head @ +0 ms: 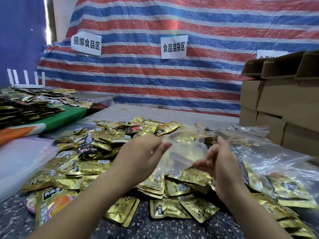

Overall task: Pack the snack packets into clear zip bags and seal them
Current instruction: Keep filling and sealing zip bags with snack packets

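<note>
Holding a clear zip bag (pixel 183 152) below a "食品装袋区" sign (pixel 174 47).

Counts, head view. Hands: two, left hand (pixel 138 152) and right hand (pixel 222 163). Clear zip bag (pixel 183 149) held up between them: one. Gold snack packets (pixel 120 135) heaped on the surface (pixel 172 111): too many to count; a few dark ones were mixed in. Filled clear bags (pixel 279 169) at right: number could not be told. Paper signs (pixel 174 47) on the striped tarp (pixel 155 80): three, the third partly hidden. Stacked cardboard boxes (pixel 283 104): at least five. White router (pixel 27 85): one, five antennas.
</note>
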Tool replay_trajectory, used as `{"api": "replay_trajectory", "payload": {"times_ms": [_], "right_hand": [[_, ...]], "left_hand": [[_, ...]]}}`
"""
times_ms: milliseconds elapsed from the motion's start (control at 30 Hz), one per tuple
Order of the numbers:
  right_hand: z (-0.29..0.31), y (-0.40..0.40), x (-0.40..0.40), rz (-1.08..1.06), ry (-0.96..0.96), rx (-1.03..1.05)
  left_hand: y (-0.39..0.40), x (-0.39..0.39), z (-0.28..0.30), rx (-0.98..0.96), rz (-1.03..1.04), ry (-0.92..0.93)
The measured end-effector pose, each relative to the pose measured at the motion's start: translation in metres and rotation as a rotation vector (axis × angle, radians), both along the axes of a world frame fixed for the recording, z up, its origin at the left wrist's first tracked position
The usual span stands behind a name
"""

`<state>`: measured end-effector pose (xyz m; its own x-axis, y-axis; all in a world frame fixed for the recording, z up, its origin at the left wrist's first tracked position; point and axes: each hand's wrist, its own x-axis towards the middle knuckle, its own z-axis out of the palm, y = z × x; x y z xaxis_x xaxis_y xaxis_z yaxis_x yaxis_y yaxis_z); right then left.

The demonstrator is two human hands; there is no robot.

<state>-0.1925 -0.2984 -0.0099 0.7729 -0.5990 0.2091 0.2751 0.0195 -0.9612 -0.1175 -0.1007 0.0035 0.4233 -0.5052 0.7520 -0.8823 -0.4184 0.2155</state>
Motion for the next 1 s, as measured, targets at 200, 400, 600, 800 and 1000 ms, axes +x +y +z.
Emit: {"api": "replay_trajectory", "payload": {"times_ms": [200, 400, 600, 800, 1000], "right_hand": [[-0.002, -0.034, 0.001, -0.326, 0.13, -0.405], [-0.015, -0.037, 0.007, -0.218, 0.389, -1.143], [-0.013, -0.027, 0.005, -0.096, 0.56, -1.527], [0.005, -0.02, 0.027, 0.008, 0.587, -1.589], [0.006, -0.022, 0.069, 0.105, 0.595, -1.578]], "left_hand": [[0.01, 0.003, 0.011, -0.512, -0.095, 0.193], [0.019, 0.013, 0.013, -0.688, -0.157, 0.392], [0.019, 0.023, 0.009, -0.465, -0.281, 0.454], [0.014, 0.025, 0.0, -0.309, -0.246, 0.379], [0.012, 0.029, -0.005, -0.283, -0.249, 0.348]]}}
